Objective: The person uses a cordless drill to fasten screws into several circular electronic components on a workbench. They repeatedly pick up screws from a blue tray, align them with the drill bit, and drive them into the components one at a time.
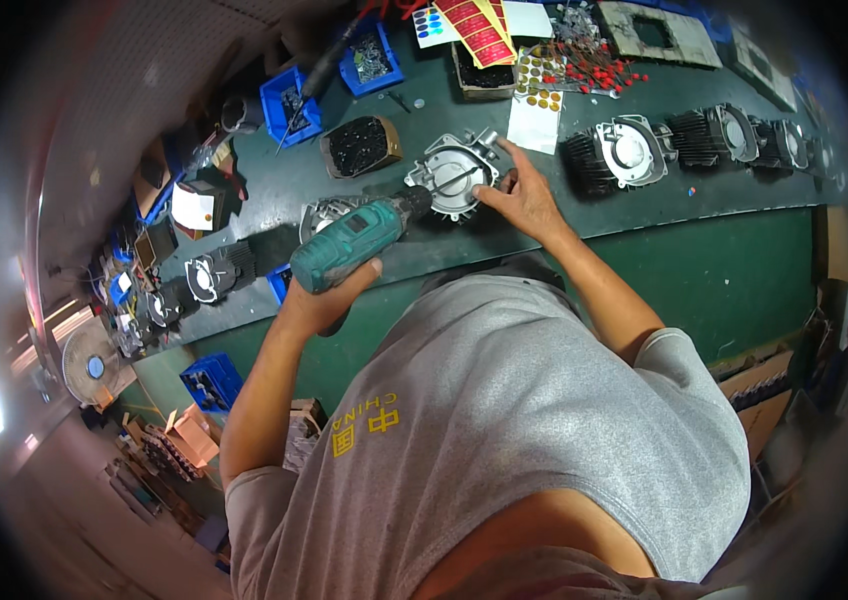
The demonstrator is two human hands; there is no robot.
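Note:
My left hand (329,300) is wrapped round the grip of a teal cordless drill (349,245). The drill lies level, and its dark chuck and long bit point right across a round silver metal housing (454,178) on the bench. Where exactly the bit's tip touches, I cannot make out. With thumb and forefinger, my right hand (529,205) grips the right edge of that housing near a short pipe-like stub. Partly hidden beneath the drill sits another silver housing (319,215).
Finned black motor units with silver faces (629,150) line the green bench at right; similar ones (214,272) stand at left. Beyond the hands are a box of small black parts (359,145), blue bins (289,105), red-tipped pieces (594,70) and sticker sheets (536,115).

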